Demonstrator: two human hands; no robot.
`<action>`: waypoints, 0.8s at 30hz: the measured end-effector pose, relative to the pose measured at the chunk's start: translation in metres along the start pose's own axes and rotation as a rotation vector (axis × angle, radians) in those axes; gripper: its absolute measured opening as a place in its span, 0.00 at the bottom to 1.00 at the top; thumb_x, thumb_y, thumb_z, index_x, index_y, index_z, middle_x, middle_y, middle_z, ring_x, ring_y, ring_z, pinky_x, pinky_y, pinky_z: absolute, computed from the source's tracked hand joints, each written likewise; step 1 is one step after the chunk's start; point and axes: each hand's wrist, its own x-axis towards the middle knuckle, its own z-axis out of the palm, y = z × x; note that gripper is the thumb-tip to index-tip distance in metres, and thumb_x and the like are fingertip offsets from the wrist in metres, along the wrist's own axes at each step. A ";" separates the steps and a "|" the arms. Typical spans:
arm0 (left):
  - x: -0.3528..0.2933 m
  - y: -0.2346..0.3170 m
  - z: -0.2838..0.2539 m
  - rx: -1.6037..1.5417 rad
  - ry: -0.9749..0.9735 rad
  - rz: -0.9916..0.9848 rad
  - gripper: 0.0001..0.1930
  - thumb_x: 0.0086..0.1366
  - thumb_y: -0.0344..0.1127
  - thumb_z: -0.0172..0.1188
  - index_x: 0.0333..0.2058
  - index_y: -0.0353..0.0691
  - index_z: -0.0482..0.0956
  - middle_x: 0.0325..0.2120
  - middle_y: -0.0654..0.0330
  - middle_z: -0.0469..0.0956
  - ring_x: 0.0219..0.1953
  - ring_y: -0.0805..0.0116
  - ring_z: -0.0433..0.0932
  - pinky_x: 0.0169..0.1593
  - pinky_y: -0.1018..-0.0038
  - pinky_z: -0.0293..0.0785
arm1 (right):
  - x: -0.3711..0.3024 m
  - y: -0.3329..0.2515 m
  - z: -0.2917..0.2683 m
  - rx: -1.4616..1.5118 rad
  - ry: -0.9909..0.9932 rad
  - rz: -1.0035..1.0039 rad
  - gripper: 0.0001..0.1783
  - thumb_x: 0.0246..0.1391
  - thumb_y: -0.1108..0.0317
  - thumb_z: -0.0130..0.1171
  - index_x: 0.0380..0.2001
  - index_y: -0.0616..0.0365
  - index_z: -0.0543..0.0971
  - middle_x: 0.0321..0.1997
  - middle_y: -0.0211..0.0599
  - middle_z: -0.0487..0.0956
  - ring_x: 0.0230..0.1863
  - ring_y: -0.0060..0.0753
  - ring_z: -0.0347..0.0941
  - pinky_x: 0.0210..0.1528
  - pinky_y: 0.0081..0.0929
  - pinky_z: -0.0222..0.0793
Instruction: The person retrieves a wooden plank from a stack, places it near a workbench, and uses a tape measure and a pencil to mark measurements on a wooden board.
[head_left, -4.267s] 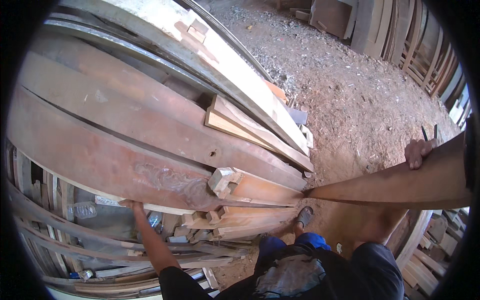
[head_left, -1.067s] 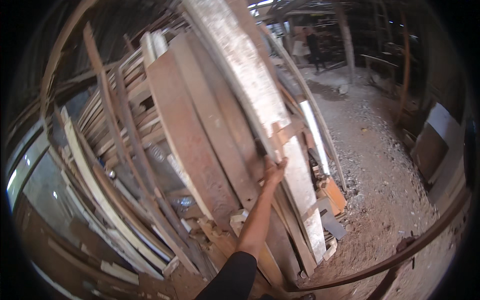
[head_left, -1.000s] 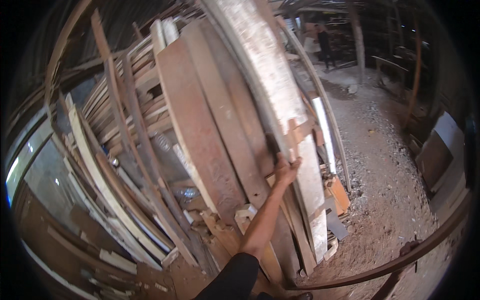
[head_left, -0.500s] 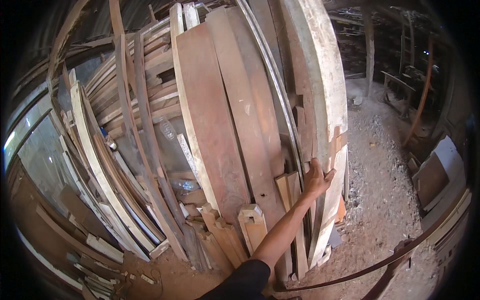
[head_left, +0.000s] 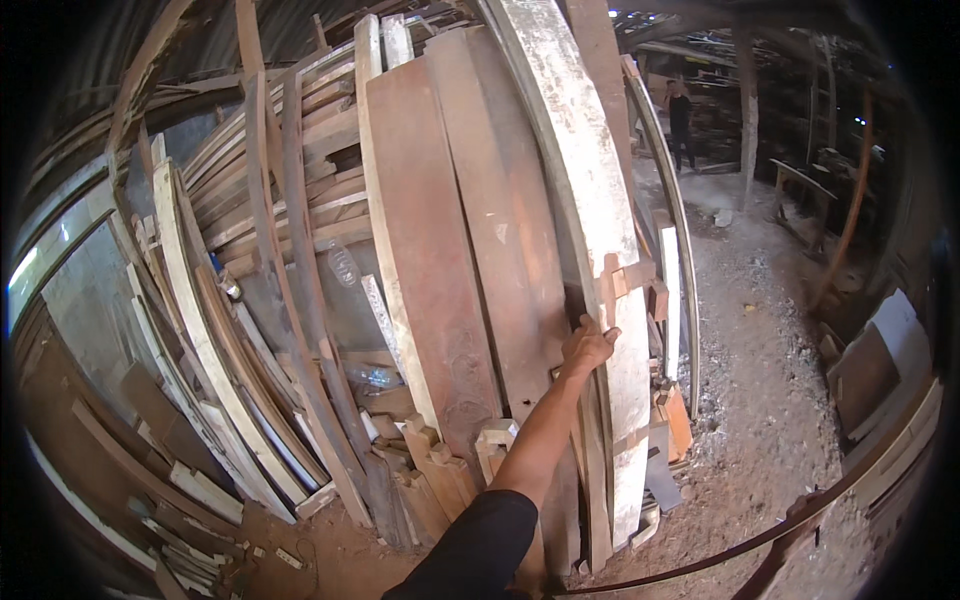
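A long, tall plank [head_left: 588, 170] with a worn whitish face leans upright in the middle. My left hand [head_left: 588, 347] is closed round its left edge at about mid-height, the thumb lying on the pale face. Just above the hand, a short brown wooden piece [head_left: 624, 278] crosses the plank. Behind and to the left stand a wide reddish-brown board [head_left: 425, 230] and a brown board [head_left: 505, 220], both leaning. Short notched timber pieces [head_left: 437, 465] stand at the foot of these boards. My right hand is out of view.
Stacked timber [head_left: 300, 180] and leaning slats [head_left: 190, 290] fill the left. A thin dark curved bar [head_left: 725, 550] crosses the lower right. On the right runs a littered dirt floor [head_left: 755, 370], with a person [head_left: 681, 125] far back and sheet offcuts [head_left: 870, 370] beyond.
My left hand and the whitish plank have shifted left, now covering more of the brown boards. More leaning pieces and a distant person have come into view to the right of the plank.
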 end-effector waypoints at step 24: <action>-0.072 -0.375 -0.070 -0.343 0.789 0.001 0.44 0.56 0.53 0.68 0.61 0.28 0.60 0.53 0.38 0.67 0.56 0.46 0.67 0.62 0.54 0.61 | -0.077 -0.143 0.063 -0.105 -0.014 -0.082 0.22 0.62 0.58 0.47 0.54 0.61 0.65 0.34 0.30 0.62 0.34 0.26 0.61 0.38 0.30 0.62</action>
